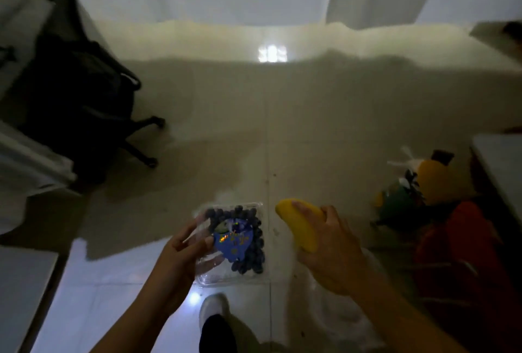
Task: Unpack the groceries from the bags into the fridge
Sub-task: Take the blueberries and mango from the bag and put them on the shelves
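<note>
The left hand (183, 251) grasped a blueberry punnet (237, 242), the right hand (330, 253) a banana (302, 225); grocery bags (440, 228) lay at three o'clock, an office chair (82, 109) at ten.

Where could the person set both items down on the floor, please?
Bare tiled floor runs wide between the office chair on the left and the grocery bags on the right. It is crowded around those bags.

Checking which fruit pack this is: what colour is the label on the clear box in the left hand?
Blue, on the clear berry box in the left hand; head view.
</note>
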